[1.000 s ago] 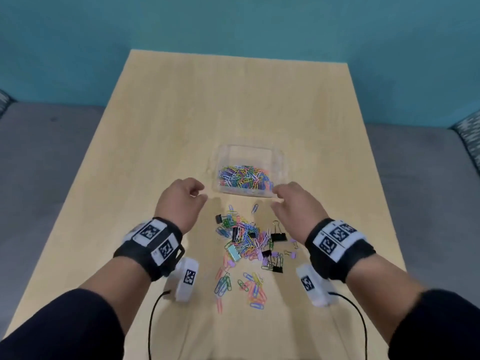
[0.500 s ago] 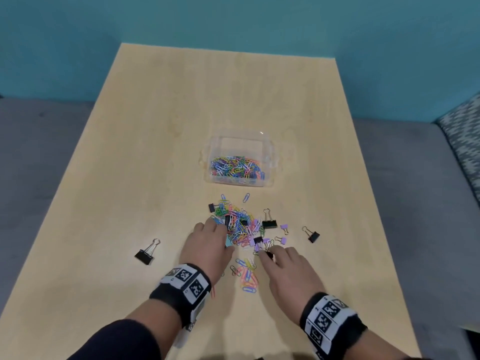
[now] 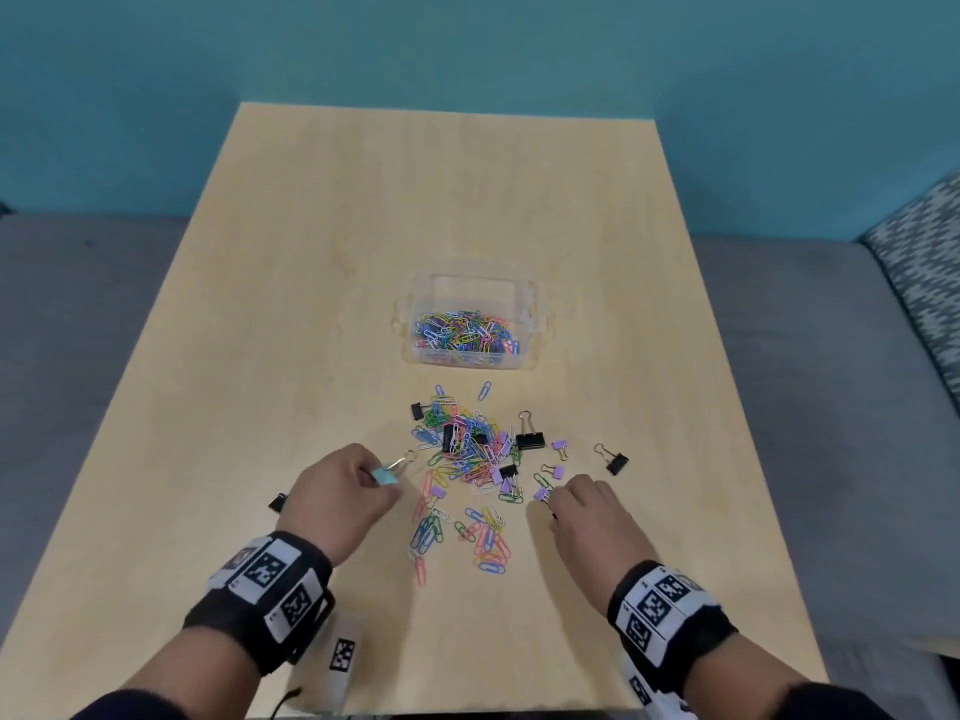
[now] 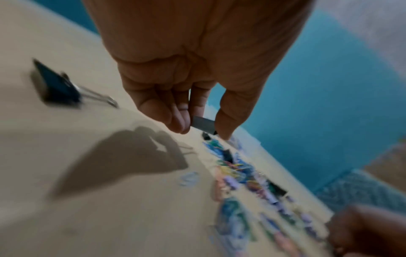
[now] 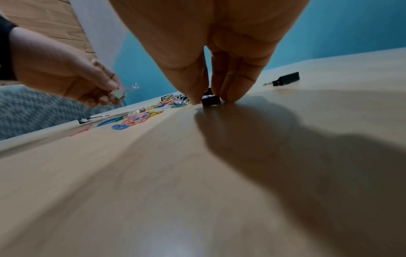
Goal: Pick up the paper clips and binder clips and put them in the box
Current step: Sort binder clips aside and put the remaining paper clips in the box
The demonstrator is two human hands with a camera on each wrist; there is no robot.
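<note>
While the clear box (image 3: 470, 330) already holds a good heap of paper clips, dozens more lie in the pile (image 3: 467, 459) on the counter (image 3: 311, 304) with roughly ten binder clips (blur hides some). Left hand (image 3: 337, 491) pinches a teal binder clip (image 3: 385, 476); right hand (image 3: 587, 506) pinches a small black one (image 5: 211, 100).

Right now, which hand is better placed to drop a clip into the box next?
The left hand: it already holds a light blue binder clip lifted off the table. The right hand's fingers are only closing on a black clip.
</note>
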